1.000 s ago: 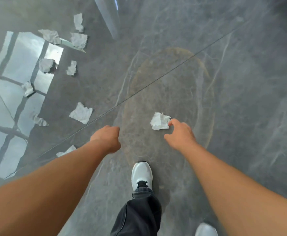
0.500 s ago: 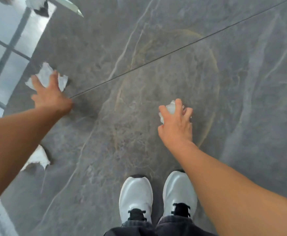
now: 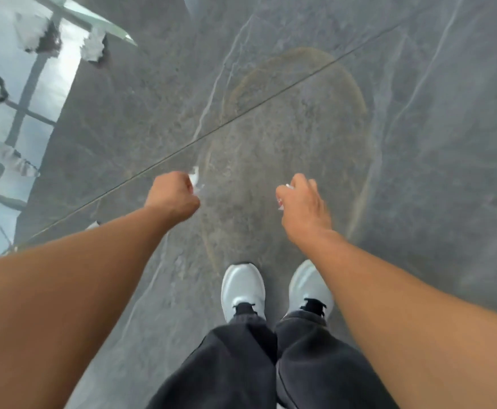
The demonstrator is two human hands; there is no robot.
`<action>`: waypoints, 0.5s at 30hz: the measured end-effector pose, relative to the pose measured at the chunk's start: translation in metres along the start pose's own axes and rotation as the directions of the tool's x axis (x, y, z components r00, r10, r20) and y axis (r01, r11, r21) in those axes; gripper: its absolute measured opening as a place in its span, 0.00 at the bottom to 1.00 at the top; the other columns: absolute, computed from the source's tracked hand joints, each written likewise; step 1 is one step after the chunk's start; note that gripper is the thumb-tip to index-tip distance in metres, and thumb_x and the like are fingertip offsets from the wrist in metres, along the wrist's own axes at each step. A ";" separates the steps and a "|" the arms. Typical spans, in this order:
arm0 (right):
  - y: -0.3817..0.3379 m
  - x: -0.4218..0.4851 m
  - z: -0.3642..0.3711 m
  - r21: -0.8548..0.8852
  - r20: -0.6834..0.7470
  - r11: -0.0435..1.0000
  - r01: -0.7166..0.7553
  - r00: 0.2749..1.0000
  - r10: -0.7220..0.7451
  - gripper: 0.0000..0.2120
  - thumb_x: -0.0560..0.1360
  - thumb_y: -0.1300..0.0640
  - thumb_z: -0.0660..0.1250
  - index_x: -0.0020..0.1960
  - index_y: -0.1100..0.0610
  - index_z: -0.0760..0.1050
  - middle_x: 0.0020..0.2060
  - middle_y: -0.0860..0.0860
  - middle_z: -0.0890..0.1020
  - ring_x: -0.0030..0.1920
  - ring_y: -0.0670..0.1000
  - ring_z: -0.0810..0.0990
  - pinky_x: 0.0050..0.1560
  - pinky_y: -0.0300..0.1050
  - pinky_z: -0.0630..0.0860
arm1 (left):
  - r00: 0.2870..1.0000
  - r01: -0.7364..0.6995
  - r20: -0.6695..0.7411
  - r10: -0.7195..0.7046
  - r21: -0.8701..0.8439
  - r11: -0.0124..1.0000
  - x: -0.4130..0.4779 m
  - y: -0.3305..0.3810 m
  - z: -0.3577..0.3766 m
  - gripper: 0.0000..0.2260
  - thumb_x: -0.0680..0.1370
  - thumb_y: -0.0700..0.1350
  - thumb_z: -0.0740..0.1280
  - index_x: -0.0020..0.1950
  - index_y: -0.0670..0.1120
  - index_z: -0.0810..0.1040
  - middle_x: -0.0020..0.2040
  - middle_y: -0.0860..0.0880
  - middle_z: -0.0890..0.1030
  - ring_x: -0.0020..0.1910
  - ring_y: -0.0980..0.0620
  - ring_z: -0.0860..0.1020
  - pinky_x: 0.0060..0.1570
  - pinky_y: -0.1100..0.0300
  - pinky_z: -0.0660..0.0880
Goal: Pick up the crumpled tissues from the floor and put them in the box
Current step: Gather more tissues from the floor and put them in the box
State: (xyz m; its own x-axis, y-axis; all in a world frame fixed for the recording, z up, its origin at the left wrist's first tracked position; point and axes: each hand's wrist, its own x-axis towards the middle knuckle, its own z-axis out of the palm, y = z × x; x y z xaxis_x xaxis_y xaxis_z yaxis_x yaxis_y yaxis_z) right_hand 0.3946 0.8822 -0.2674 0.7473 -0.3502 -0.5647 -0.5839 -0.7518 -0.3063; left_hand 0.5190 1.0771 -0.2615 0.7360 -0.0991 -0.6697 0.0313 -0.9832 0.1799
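My left hand (image 3: 172,193) is closed in a fist around a white crumpled tissue (image 3: 194,176) that sticks out past the knuckles. My right hand (image 3: 303,202) is curled around another white tissue (image 3: 282,199), only slivers of it showing at the thumb side. Both hands hang above the grey marble floor (image 3: 270,137), in front of my feet. Several more crumpled tissues lie at the upper left, among them one (image 3: 93,48) beside a bright reflection and one (image 3: 14,160) lower down. No box is in view.
My two white shoes (image 3: 242,290) and dark trousers (image 3: 270,364) are at the bottom centre. A bright window reflection (image 3: 19,93) covers the floor at the left. A thin tile joint (image 3: 241,113) runs diagonally across the floor.
My left hand has closed on the tissue it was touching and pulled in toward the centre. My right hand has lifted its tissue off the floor. The view has risen away from the floor.
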 end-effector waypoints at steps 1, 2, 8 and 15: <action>0.003 -0.020 -0.012 0.006 0.006 1.000 -0.004 1.000 0.004 0.08 0.76 0.61 0.58 0.53 0.57 0.72 0.55 0.57 0.71 0.53 0.60 0.71 0.43 0.51 0.68 | 1.000 -0.024 0.017 0.024 -0.006 1.000 -0.021 0.013 0.001 0.05 0.68 0.36 0.64 0.37 0.45 0.76 0.41 0.40 0.80 0.48 0.39 0.79 0.43 0.59 0.70; 0.008 -0.039 -0.022 -0.018 0.014 1.000 0.022 1.000 -0.022 0.08 0.76 0.62 0.59 0.54 0.57 0.73 0.56 0.57 0.71 0.55 0.60 0.70 0.44 0.52 0.70 | 0.999 -0.044 0.025 0.045 -0.023 0.999 -0.042 0.027 0.003 0.05 0.69 0.36 0.64 0.40 0.45 0.76 0.42 0.40 0.80 0.49 0.39 0.79 0.43 0.58 0.70; 0.078 -0.104 -0.072 -0.012 -0.064 1.000 0.002 0.998 -0.003 0.07 0.76 0.63 0.60 0.53 0.57 0.72 0.56 0.56 0.69 0.58 0.59 0.68 0.38 0.49 0.66 | 0.980 -0.178 0.072 0.185 -0.097 0.979 -0.130 0.116 0.051 0.09 0.72 0.42 0.67 0.52 0.46 0.77 0.42 0.44 0.80 0.44 0.43 0.77 0.42 0.60 0.68; 0.225 -0.206 -0.075 0.172 -0.154 0.965 -0.199 0.962 0.226 0.08 0.76 0.63 0.61 0.54 0.57 0.73 0.58 0.56 0.69 0.60 0.60 0.67 0.42 0.50 0.68 | 0.927 -0.347 0.179 0.331 0.067 0.936 -0.240 0.215 0.165 0.06 0.70 0.39 0.63 0.37 0.48 0.77 0.35 0.46 0.78 0.38 0.44 0.75 0.39 0.62 0.68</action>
State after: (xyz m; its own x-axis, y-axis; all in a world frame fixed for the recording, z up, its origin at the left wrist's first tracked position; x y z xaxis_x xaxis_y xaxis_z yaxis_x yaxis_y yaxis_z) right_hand 0.1333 0.7429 -0.1627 0.6360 -0.5924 -0.4945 -0.7664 -0.5597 -0.3152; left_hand 0.2377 0.8644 -0.1810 0.5714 -0.4445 -0.6899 -0.2713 -0.8957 0.3524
